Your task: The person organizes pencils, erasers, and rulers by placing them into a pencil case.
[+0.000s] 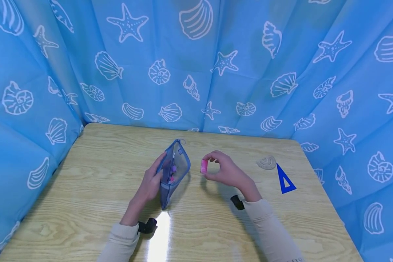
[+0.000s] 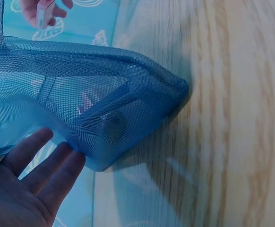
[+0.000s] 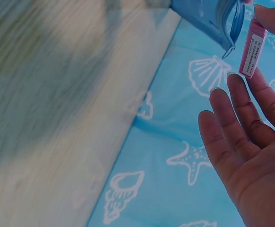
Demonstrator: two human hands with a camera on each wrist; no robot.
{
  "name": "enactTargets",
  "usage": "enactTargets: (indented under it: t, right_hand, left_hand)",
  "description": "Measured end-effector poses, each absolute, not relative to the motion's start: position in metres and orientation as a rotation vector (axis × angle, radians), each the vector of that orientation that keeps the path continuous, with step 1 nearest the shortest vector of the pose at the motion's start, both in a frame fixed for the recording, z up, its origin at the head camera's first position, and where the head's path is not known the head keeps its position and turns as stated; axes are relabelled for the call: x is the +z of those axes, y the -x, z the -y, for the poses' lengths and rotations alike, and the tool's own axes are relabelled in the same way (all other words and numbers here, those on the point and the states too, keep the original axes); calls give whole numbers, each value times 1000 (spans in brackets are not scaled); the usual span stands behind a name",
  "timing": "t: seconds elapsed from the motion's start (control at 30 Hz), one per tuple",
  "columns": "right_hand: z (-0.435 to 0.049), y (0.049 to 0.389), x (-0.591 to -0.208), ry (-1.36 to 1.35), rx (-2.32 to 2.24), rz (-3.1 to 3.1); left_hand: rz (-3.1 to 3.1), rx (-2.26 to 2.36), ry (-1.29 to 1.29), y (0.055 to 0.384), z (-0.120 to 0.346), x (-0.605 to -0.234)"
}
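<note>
My left hand [image 1: 159, 168] holds a blue mesh zip pouch [image 1: 176, 168] by its left edge and keeps it tilted up on the wooden table [image 1: 85, 182]. Pink items show through the mesh. In the left wrist view, straight fingers [image 2: 38, 165] lie under the pouch [image 2: 104, 94]. My right hand [image 1: 210, 168] pinches a small pink eraser [image 1: 203, 166] between thumb and forefinger, just right of the pouch's open side. The right wrist view shows the eraser [image 3: 252, 49] at the fingertips [image 3: 265, 94], close to the pouch's zipper end [image 3: 222, 19].
A clear protractor [image 1: 267, 162] and a blue set square [image 1: 284, 181] lie on the table to the right of my right hand. Blue cloth printed with shells [image 1: 196, 65] hangs around the table on three sides.
</note>
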State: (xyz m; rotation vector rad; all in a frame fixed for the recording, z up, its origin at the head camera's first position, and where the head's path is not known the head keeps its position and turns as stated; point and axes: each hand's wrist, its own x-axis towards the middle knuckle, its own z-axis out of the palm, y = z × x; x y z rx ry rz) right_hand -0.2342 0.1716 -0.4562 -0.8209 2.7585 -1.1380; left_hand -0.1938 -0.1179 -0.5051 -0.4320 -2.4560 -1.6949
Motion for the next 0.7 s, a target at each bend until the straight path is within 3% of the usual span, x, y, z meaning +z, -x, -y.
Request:
enactTargets:
  t: [0.7]
  right_hand:
    - [-122,248,-431,979,-957,-2742]
  left_hand:
    - [2483,-1679,408,194,116,-502]
